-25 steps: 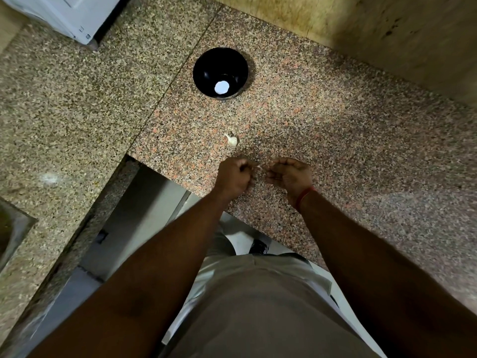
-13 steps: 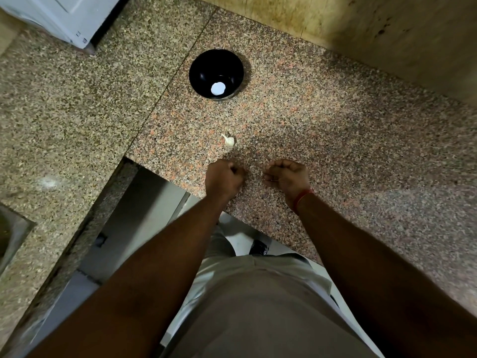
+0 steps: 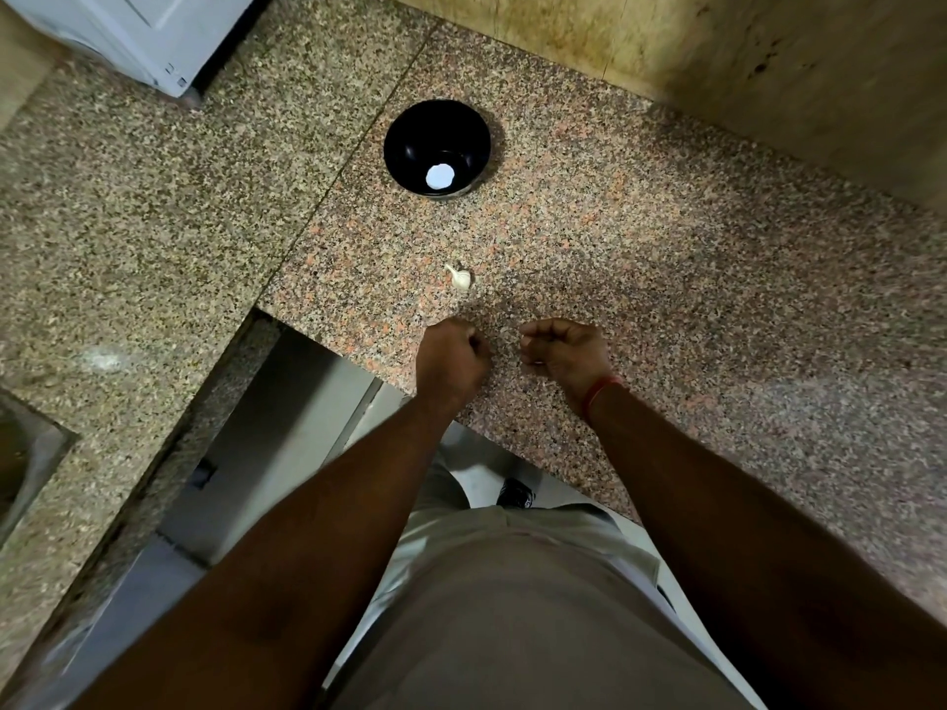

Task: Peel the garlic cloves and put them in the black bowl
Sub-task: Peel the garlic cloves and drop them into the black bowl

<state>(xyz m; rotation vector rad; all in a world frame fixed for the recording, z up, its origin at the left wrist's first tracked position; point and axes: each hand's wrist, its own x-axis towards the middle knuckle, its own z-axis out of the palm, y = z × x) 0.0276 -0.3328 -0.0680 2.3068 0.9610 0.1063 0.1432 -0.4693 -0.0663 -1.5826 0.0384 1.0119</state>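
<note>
Both hands sit low over the near edge of the speckled stone worktop (image 3: pixel 666 258), fingers curled in. The left hand (image 3: pixel 453 358) and right hand (image 3: pixel 566 353) are a little apart; whether either holds anything I cannot tell. A garlic clove (image 3: pixel 460 279) lies on the worktop just beyond the left hand. The black bowl (image 3: pixel 436 146) stands farther back, well apart from both

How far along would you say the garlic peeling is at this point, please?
Early, it seems. The black bowl shows only a round white patch, perhaps glare. Both the left hand and right hand are curled, apart; any clove inside is hidden. One garlic clove lies on the counter, apparently unpeeled.
</note>
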